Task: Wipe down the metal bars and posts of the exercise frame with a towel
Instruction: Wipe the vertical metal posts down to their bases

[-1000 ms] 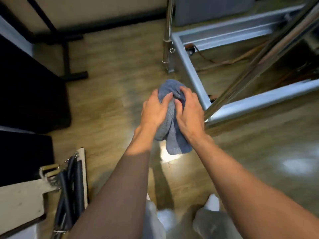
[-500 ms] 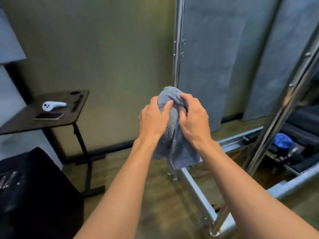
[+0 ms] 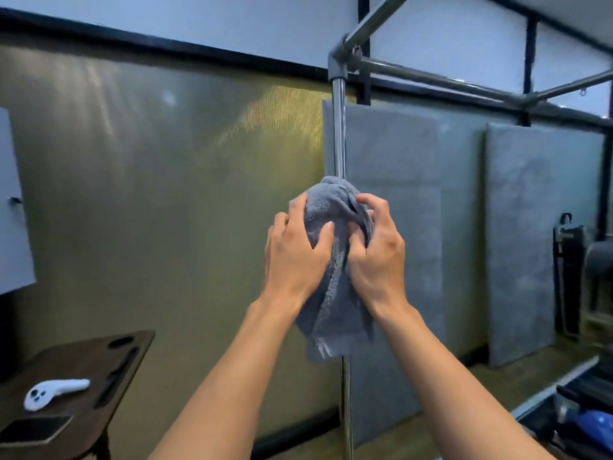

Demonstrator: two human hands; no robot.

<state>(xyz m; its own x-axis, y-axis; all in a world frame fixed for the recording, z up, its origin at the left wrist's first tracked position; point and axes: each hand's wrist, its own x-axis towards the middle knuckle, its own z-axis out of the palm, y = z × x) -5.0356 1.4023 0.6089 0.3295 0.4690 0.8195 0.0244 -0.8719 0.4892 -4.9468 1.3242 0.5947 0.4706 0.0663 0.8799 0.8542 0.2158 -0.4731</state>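
A grey-blue towel (image 3: pixel 331 303) is wrapped around the shiny vertical post (image 3: pixel 339 134) of the exercise frame, about halfway up it. My left hand (image 3: pixel 295 257) grips the towel from the left, thumb pressed into the cloth. My right hand (image 3: pixel 378 257) grips it from the right with curled fingers. The post runs up to a grey corner joint (image 3: pixel 338 66), where horizontal top bars (image 3: pixel 431 76) lead off to the right. Below the towel the post (image 3: pixel 346 410) continues down out of view.
A dark side table (image 3: pixel 126 363) at lower left carries a white controller (image 3: pixel 53 391) and a phone (image 3: pixel 33 429). Grey padded mats (image 3: pixel 537 227) lean on the wall behind the post. Dark equipment and a blue object (image 3: pixel 593 423) lie at lower right.
Both hands have slid the towel up the post from near the floor to mid-height, and my view has tilted up from the floor to the top corner of the frame.
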